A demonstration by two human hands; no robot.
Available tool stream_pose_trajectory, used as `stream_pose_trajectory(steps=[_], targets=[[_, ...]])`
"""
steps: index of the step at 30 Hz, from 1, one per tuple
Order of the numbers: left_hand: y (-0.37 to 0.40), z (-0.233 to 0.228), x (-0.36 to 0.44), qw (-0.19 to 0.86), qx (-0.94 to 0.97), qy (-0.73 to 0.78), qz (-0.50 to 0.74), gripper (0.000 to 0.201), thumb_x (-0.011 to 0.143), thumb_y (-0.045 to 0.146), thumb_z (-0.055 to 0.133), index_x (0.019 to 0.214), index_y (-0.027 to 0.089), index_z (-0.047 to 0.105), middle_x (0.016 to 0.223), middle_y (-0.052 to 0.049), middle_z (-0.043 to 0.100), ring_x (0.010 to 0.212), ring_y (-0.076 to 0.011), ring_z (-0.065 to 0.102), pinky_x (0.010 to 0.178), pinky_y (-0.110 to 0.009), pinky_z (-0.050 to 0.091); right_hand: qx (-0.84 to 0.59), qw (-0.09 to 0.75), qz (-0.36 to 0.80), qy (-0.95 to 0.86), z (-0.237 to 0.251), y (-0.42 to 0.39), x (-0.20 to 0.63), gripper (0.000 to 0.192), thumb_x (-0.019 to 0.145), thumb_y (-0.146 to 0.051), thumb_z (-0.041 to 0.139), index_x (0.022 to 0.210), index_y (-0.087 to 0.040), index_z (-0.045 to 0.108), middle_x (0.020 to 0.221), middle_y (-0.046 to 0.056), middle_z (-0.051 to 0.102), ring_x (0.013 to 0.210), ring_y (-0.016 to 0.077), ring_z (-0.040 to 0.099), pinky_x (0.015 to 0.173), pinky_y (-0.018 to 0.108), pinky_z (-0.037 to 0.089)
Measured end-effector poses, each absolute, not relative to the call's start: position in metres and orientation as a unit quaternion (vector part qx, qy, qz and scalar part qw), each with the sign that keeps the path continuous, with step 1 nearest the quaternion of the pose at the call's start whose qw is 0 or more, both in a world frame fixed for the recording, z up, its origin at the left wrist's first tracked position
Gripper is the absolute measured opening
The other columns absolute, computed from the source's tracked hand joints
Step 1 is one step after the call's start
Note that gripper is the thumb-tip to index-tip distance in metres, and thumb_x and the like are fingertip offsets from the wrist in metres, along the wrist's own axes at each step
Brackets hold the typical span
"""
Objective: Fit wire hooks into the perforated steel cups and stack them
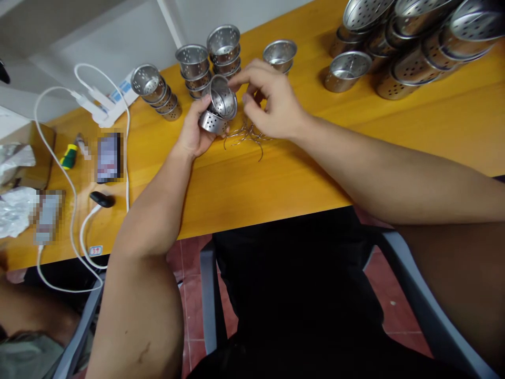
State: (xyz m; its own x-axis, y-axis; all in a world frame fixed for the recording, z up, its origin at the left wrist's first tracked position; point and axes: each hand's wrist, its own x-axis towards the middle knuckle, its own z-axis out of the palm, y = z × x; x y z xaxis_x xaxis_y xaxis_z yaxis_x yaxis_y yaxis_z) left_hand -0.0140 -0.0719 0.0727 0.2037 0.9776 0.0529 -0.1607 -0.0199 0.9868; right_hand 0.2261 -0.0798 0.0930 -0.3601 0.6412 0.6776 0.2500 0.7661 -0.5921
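Observation:
My left hand point(196, 129) is closed around two small perforated metal cups. The upper cup point(224, 100) is tilted with its mouth towards my right hand, and the lower cup point(213, 123) sits against it. My right hand point(272, 97) is beside them, thumb and index finger apart. Its index fingertip is at the upper cup's rim; whether it touches I cannot tell. Under my right hand lies a small pile of thin curved wires point(252, 136) on the table. Close behind the held cups stand two stacks of similar cups, a left stack point(192, 60) and a right stack point(223, 42).
More cups stand in a leaning stack point(155, 89) at left, a short stack point(280, 52) behind my right hand, and large stacks point(414, 63) at right. A power strip point(114, 105), white cables, a phone point(108, 158) and a green-yellow tool point(69, 156) occupy the table's left.

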Motion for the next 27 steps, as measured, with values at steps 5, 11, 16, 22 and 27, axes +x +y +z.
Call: stream_pose_trajectory(steps=[5,11,16,22,27], targets=[[-0.069,0.069,-0.015,0.592,0.526,0.356,0.496,0.081,0.087,0.105,0.084,0.115,0.029,0.077,0.129,-0.018,0.084,0.137,-0.0473,0.083,0.092,-0.050,0.075,-0.255,0.405,0.207,-0.853,0.088,-0.082,0.223,0.013,0.117,-0.040,0.078,0.126,-0.032,0.077,0.138,0.007,0.080,0.108,0.0310,0.078,0.095,0.044,0.070],[-0.064,0.064,-0.016,0.581,0.538,0.364,0.491,0.086,0.084,0.109,0.087,0.115,0.029,0.078,0.118,-0.016,0.081,0.129,-0.0458,0.084,0.093,-0.050,0.076,-0.260,0.412,0.226,-0.844,0.087,-0.082,0.223,0.026,0.121,-0.051,0.082,0.107,-0.030,0.072,0.121,0.007,0.075,0.106,0.0326,0.078,0.094,0.047,0.070],[-0.062,0.060,-0.018,0.570,0.552,0.346,0.501,0.084,0.087,0.103,0.091,0.129,0.030,0.081,0.125,-0.013,0.081,0.129,-0.0410,0.084,0.105,-0.051,0.077,-0.264,0.427,0.213,-0.838,0.089,-0.078,0.227,0.041,0.124,-0.061,0.077,0.098,-0.030,0.065,0.115,0.008,0.073,0.112,0.0348,0.075,0.102,0.052,0.070],[-0.061,0.061,-0.016,0.567,0.547,0.350,0.507,0.080,0.090,0.099,0.094,0.127,0.030,0.081,0.125,-0.013,0.081,0.135,-0.0426,0.083,0.108,-0.054,0.078,-0.278,0.412,0.199,-0.845,0.088,-0.071,0.228,0.040,0.127,-0.056,0.074,0.098,-0.030,0.062,0.119,0.008,0.075,0.116,0.0323,0.071,0.113,0.051,0.065],[-0.060,0.062,-0.014,0.568,0.545,0.357,0.503,0.076,0.092,0.099,0.090,0.124,0.031,0.080,0.122,-0.013,0.081,0.136,-0.0443,0.084,0.099,-0.053,0.080,-0.312,0.396,0.201,-0.840,0.093,-0.069,0.228,0.035,0.122,-0.048,0.077,0.098,-0.030,0.061,0.120,0.008,0.077,0.114,0.0299,0.067,0.111,0.046,0.062]])
